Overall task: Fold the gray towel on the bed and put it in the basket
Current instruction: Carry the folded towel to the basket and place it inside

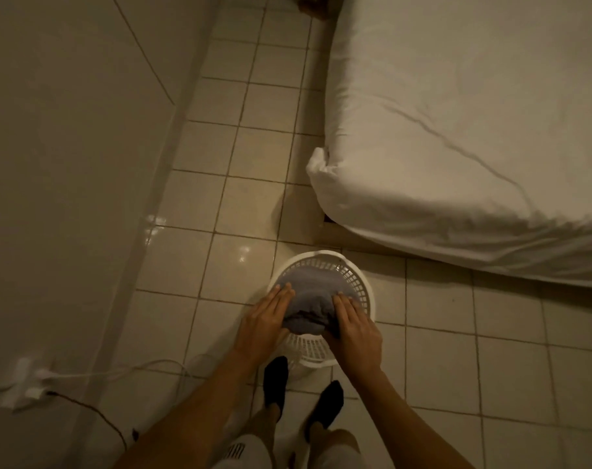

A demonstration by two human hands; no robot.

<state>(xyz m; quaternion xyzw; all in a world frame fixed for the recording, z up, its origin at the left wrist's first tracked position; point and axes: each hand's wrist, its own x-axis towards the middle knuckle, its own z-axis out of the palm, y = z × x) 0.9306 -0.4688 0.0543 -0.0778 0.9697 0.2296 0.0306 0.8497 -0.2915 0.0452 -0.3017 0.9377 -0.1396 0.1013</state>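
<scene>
The folded gray towel (313,299) sits in the mouth of the round white basket (362,282), which stands on the tiled floor just in front of my feet. My left hand (265,319) lies flat on the towel's left side with straight fingers. My right hand (353,328) lies flat on its right side, fingers straight too. The towel's near edge bulges up between my hands and its lower part is hidden inside the basket. The bed (474,130) with a white sheet fills the upper right.
A pale wall (67,164) runs along the left. A white power strip (27,384) with cables lies on the floor at lower left. My feet in black socks (276,380) stand right behind the basket. Tiled floor (240,147) stretches between wall and bed.
</scene>
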